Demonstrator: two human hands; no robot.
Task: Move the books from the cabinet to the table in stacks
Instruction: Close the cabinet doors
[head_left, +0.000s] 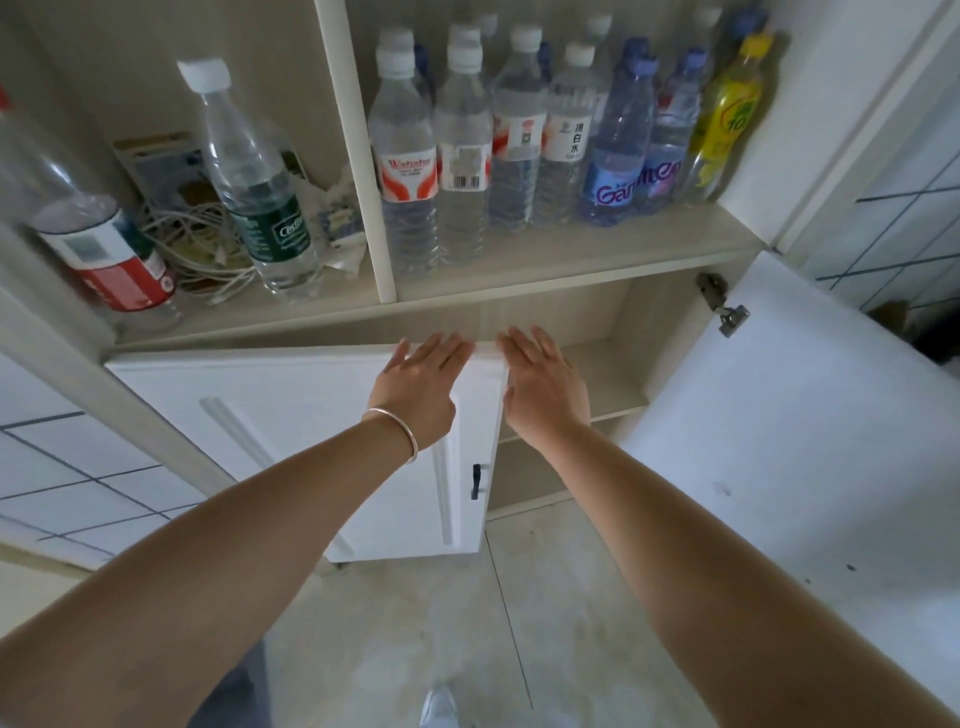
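I face a pale wooden cabinet (571, 270). Its lower right compartment stands exposed, with a bare inner shelf (608, 384); no books show in it. My left hand (421, 379), with a silver bangle at the wrist, lies flat with fingers apart over the top edge of the white left door (291, 431). My right hand (540, 384) is stretched out flat beside it, fingers apart, at the mouth of the compartment. Neither hand holds anything. No table is in view.
The right door (810, 441) is swung wide to my right. The upper shelf carries several water bottles (462, 156), a yellow drink bottle (727, 114), a tangle of white cables (202, 244) and a red-labelled bottle (104, 244). Pale floor tiles (467, 623) lie below.
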